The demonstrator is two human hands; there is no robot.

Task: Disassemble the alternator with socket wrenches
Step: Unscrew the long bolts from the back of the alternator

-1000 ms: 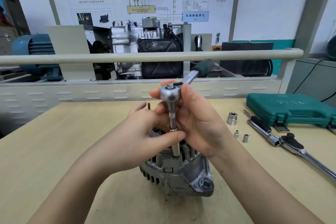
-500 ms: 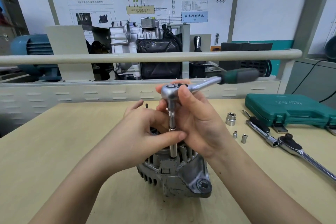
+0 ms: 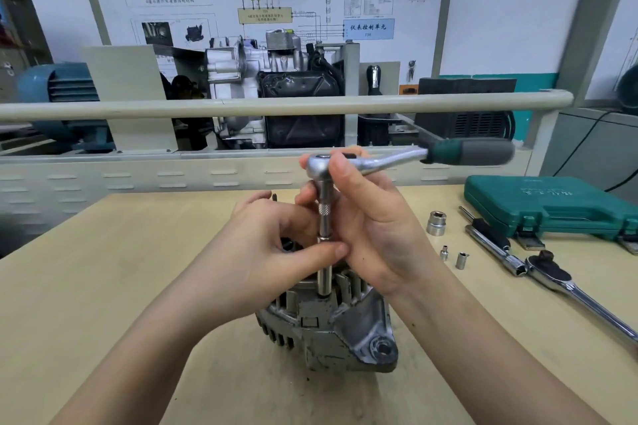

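- left hand (image 3: 272, 254): it pinches the extension bar (image 3: 324, 221) low down, thumb lying across the front of it just above the socket. judged from here, its job is to keep the bar plumb over the bolt; a light pinch should do, so the bar can turn between the fingers.
- alternator (image 3: 331, 328): it stands on the tabletop (image 3: 103, 286) under both hands, finned housing up, mounting ear towards the viewer. the socket end of the bar sits down among the top fins; the bolt head itself is hidden.
- wrench (image 3: 362, 162): its head tops the bar, and the green-grey handle sticks out to the right, level and blurred, so it is probably mid-swing. the step looks like loosening a housing bolt; short, even strokes with downward pressure on the head should keep the socket from riding off.
- right hand (image 3: 373, 228): it wraps the wrench head, thumb in front, fingers behind, not out on the handle. that suits a bolt that turns easily; a stiff one would call for a grip on the handle.
- right of the hands: three loose sockets (image 3: 436, 222), a second ratchet (image 3: 552, 274), and a closed green case (image 3: 552, 207), all well apart from the alternator.
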